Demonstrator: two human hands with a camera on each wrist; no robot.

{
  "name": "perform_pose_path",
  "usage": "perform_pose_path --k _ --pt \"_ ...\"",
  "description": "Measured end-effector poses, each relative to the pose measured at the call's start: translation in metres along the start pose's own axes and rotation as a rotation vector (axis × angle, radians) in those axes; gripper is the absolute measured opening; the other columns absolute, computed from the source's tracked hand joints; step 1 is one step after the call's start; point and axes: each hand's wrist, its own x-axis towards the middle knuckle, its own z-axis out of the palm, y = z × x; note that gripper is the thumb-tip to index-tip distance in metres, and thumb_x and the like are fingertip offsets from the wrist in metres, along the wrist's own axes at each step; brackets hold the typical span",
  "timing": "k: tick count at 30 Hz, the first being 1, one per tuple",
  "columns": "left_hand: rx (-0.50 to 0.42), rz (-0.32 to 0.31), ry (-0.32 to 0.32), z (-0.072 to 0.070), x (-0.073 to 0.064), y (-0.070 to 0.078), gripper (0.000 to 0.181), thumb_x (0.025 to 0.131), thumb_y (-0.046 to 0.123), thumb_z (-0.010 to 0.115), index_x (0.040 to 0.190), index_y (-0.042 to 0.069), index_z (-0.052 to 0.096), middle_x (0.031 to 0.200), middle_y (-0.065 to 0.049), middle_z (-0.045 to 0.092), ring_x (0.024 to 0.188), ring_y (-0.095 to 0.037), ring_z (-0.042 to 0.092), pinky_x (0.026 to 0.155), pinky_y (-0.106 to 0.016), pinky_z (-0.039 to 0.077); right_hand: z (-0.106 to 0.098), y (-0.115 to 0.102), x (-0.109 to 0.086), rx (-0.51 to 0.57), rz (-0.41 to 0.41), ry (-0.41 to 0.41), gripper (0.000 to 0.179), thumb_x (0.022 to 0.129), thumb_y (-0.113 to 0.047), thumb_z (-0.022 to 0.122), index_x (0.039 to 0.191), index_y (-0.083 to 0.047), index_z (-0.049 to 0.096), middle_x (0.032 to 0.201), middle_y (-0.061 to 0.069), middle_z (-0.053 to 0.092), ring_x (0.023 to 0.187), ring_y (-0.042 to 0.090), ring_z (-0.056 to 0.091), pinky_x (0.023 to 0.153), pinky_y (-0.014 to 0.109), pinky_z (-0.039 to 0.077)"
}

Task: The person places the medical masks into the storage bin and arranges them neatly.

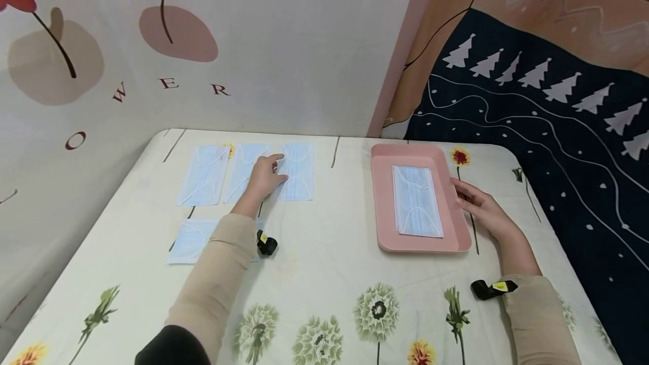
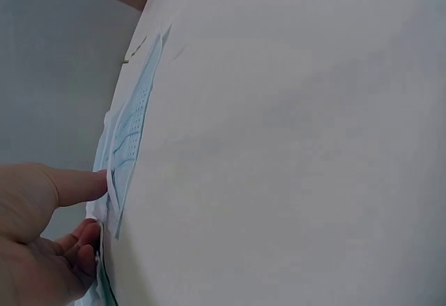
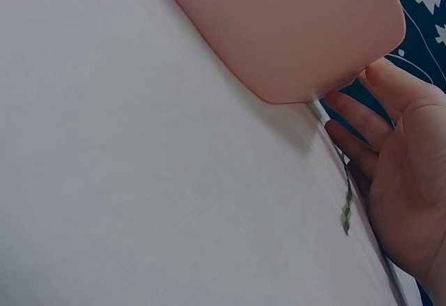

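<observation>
My left hand point(image 1: 266, 176) reaches over the back row of blue face masks. Its thumb and a fingertip touch the near edge of the right-hand mask point(image 1: 299, 173), and the thumb and other fingers are apart in the left wrist view. Partly under that hand lies the middle mask point(image 1: 237, 169); the left mask point(image 1: 204, 176) lies beside it. My right hand point(image 1: 484, 210) rests its fingertips against the outer right side of a pink tray point(image 1: 385, 244), fingers loosely bent. In the tray lies a face mask point(image 1: 418, 201), perhaps stacked on others.
Nearer on the table lies another mask point(image 1: 190, 241), with more blue partly hidden behind the left forearm. The flowered tablecloth point(image 1: 324, 263) covers the table. A printed wall hanging point(image 1: 294, 72) stands behind, and a dark tree-patterned cloth point(image 1: 532, 111) hangs at the right.
</observation>
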Motion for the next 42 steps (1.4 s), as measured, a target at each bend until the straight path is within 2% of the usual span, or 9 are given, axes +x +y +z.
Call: perform_pose_path --k 7,11,20,30,34,42 --pt "0.070 -0.022 -0.029 -0.0026 -0.0002 0.0088 0.056 0.087 0.003 0.068 0.139 0.002 0.047 0.125 -0.027 0.052 0.116 -0.038 0.050 0.097 -0.047 0.042 -0.0010 0.0000 -0.0005 0.013 -0.007 -0.006 0.056 0.100 -0.024 0.053 0.150 -0.012 0.032 0.150 0.022 0.029 0.125 0.001 0.034 0.093 0.007 0.032" --pt "0.065 -0.041 -0.049 -0.0031 0.0008 0.0095 0.055 0.088 0.003 0.067 0.139 0.003 0.048 0.125 -0.026 0.053 0.114 -0.037 0.050 0.097 -0.047 0.042 -0.0009 0.0005 -0.0006 0.023 -0.006 -0.009 0.056 0.100 -0.023 0.053 0.150 -0.011 0.032 0.150 0.022 0.029 0.125 0.002 0.034 0.093 0.007 0.032" --pt "0.045 -0.067 -0.091 -0.0041 0.0007 0.0072 0.052 0.091 0.004 0.063 0.140 0.004 0.047 0.136 -0.024 0.045 0.129 -0.038 0.040 0.104 -0.046 0.035 0.0005 0.0000 -0.0008 0.006 0.002 -0.005 0.056 0.099 -0.023 0.054 0.150 -0.010 0.033 0.151 0.021 0.029 0.127 0.003 0.033 0.093 0.006 0.031" --pt "0.040 0.019 -0.113 -0.0087 -0.0015 0.0035 0.051 0.090 0.003 0.063 0.139 0.001 0.047 0.145 -0.021 0.037 0.134 -0.038 0.032 0.109 -0.047 0.027 0.0010 -0.0009 -0.0009 0.009 -0.002 -0.003 0.056 0.100 -0.021 0.053 0.150 -0.008 0.032 0.150 0.025 0.028 0.129 0.009 0.033 0.093 0.007 0.031" --pt "0.007 0.034 -0.095 -0.0095 -0.0030 0.0036 0.052 0.090 0.003 0.063 0.140 0.003 0.047 0.148 -0.019 0.034 0.136 -0.038 0.029 0.110 -0.048 0.024 0.0007 -0.0024 -0.0013 0.010 0.009 0.003 0.056 0.100 -0.022 0.053 0.149 -0.008 0.033 0.150 0.024 0.028 0.130 0.009 0.033 0.093 0.007 0.031" --pt "-0.139 0.040 -0.031 -0.0082 -0.0090 0.0087 0.053 0.090 0.004 0.063 0.141 0.006 0.047 0.149 -0.014 0.036 0.138 -0.034 0.027 0.110 -0.045 0.025 0.0003 -0.0025 -0.0006 -0.004 0.029 0.003 0.057 0.099 -0.025 0.054 0.150 -0.010 0.032 0.151 0.023 0.028 0.133 0.016 0.031 0.092 0.005 0.030"
